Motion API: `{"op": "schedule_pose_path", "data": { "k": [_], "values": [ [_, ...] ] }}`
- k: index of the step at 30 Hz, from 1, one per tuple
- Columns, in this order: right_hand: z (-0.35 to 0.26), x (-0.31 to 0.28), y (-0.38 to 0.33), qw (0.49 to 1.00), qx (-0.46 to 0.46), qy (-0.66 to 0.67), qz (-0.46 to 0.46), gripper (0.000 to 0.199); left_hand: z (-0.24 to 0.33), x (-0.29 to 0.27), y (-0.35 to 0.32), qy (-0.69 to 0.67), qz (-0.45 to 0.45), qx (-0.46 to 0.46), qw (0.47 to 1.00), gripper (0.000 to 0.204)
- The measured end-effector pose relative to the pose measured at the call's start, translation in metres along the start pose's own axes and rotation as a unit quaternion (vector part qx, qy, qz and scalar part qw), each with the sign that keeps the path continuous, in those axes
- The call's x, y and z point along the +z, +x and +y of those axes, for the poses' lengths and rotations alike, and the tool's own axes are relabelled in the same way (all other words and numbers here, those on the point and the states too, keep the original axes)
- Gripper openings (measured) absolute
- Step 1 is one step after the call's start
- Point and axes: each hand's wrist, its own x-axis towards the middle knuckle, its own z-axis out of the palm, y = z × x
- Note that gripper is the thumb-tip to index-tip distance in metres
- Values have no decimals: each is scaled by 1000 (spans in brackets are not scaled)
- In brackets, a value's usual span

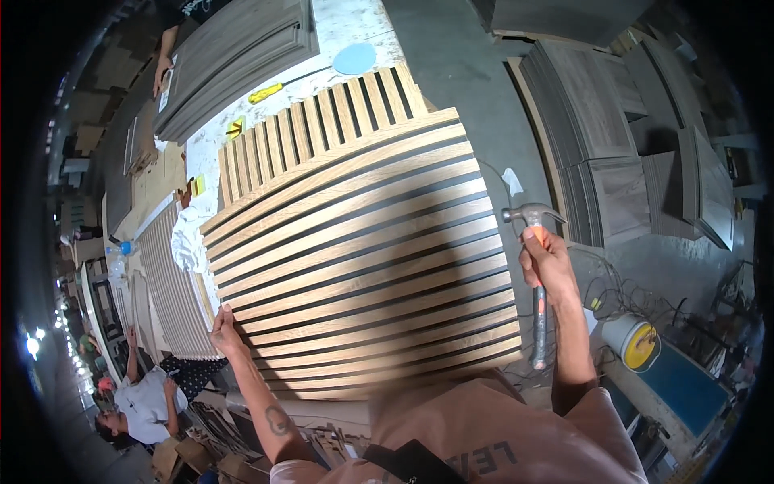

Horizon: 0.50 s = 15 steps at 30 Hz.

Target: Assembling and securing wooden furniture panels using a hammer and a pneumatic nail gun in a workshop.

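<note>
In front of me a large slatted wood panel (363,262), light brown strips with dark grooves between, lies on the workbench. My left hand (226,327) is closed at the panel's left edge, its fingertips pinching the rim. Beyond the panel's right edge my right hand (546,258) wraps round a claw hammer (528,214) near its head. The hammer is upright in the view, its metal head on top and its dark handle hanging below my fist. Another slatted piece (322,121), with strips running crosswise to the large panel's, lies just past its far edge, partly covered.
Past the panels a yellow-handled screwdriver (266,93) and a blue disc (354,59) lie on the white bench top (355,24), near stacked grey panels (234,64). Other panel stacks (597,129) and a white bucket (633,339) stand right. A person (149,403) is at left.
</note>
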Motion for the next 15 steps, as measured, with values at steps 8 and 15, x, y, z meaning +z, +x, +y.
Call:
{"op": "schedule_pose_path", "data": {
  "k": [8, 15],
  "values": [
    [-11, -8, 4, 999, -39, 28, 16, 25, 18, 2, 12, 0, -68, -38, 997, 39],
    [-14, 14, 15, 999, -11, -15, -31, 28, -12, -10, 49, 4, -21, -13, 1000, 32]
  ]
}}
